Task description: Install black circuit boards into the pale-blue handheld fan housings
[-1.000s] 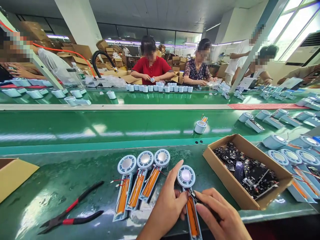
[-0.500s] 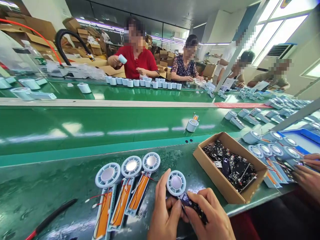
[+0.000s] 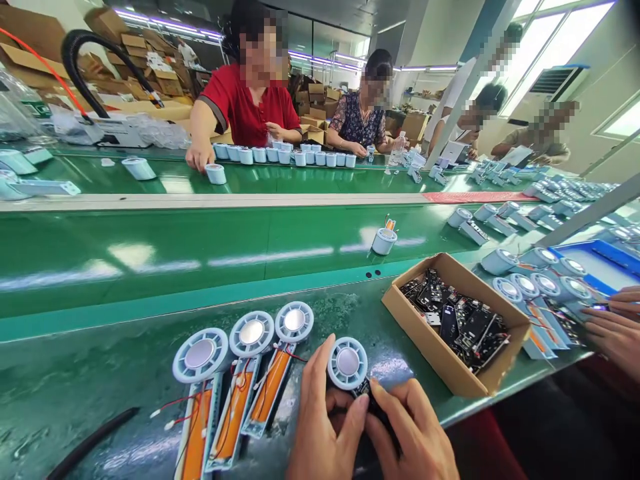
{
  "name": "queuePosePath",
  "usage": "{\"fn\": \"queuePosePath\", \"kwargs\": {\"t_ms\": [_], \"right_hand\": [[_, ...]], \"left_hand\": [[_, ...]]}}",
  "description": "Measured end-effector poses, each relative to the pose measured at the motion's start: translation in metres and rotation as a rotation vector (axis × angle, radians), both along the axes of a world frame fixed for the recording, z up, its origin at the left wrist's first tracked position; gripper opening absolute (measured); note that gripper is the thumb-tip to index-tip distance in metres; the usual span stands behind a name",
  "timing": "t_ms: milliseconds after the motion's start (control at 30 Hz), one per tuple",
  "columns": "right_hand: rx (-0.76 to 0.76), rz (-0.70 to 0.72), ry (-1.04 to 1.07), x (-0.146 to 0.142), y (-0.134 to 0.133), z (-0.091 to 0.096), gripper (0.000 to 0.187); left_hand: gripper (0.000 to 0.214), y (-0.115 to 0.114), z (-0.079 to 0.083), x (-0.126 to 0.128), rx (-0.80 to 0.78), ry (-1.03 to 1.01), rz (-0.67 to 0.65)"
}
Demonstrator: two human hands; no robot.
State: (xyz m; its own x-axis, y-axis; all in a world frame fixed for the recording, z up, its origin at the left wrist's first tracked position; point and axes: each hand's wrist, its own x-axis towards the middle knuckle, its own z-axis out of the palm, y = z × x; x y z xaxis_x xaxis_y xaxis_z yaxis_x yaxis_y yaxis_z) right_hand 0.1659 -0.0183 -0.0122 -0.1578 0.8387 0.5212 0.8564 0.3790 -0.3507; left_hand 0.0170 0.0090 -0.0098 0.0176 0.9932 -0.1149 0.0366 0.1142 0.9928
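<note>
At the fingertips: board (image 3: 362, 389), a dark strip beside the round head of the held unit (image 3: 347, 363); remainder covered by the hands.
Left hand (image 3: 325, 413): wrapped about the held unit, fingers along the head's left side, thumb bent in at the board.
Right hand (image 3: 415, 427): narrow hold on the board, forefinger tip just below the head; firmness cannot be told.
Board fit: judged to be the step in hand; even thumb pressure advised, head kept steady, board level. Seating hidden, not confirmed.
Wires: on the held unit, not visible. A lead under the board's edge would be the likely fault; check before pressing.
Three units (image 3: 253, 333): left of the fingers, fanned, heads up, orange cells (image 3: 270, 387) exposed, plugs (image 3: 169, 425) loose beside the leftmost.
Carton (image 3: 433, 340): ahead and right of the fingers, spare boards (image 3: 470, 327) jumbled inside; lift singly, in my judgement.
Co-worker's hand (image 3: 613, 337): farther right, past the carton.
Belt (image 3: 200, 240): beyond the fingers, one unit (image 3: 384, 242) standing on it.
</note>
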Motion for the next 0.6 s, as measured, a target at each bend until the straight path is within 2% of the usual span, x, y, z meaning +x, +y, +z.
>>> {"fn": "queuePosePath", "kwargs": {"t_ms": [67,200,267,333,400,467,533,600], "right_hand": [[0.037,0.015,-0.021,-0.002,0.0,-0.001,0.029],[0.075,0.035,-0.018,-0.003,-0.001,-0.002,0.033],[0.029,0.073,0.065,0.006,0.0,0.004,0.035],[-0.173,0.158,0.251,0.023,0.0,0.014,0.032],[-0.497,0.225,0.478,0.045,-0.002,0.024,0.028],[-0.76,0.225,0.626,0.062,-0.005,0.03,0.03],[-0.91,0.225,0.682,0.07,-0.007,0.031,0.035],[-0.989,0.258,0.688,0.068,-0.007,0.028,0.041]], "left_hand": [[0.065,0.002,0.003,-0.001,-0.04,0.028,0.011],[0.076,0.004,0.009,-0.005,-0.1,0.052,-0.014],[0.079,0.004,0.012,-0.006,-0.117,0.083,-0.023],[0.078,0.004,0.015,-0.007,-0.123,0.102,-0.031],[0.078,0.004,0.018,-0.006,-0.134,0.09,-0.033],[0.077,0.003,0.022,-0.003,-0.139,0.05,-0.011],[0.076,0.003,0.024,0.0,-0.133,0.017,0.019],[0.076,0.003,0.026,0.003,-0.132,-0.002,0.041]]}}
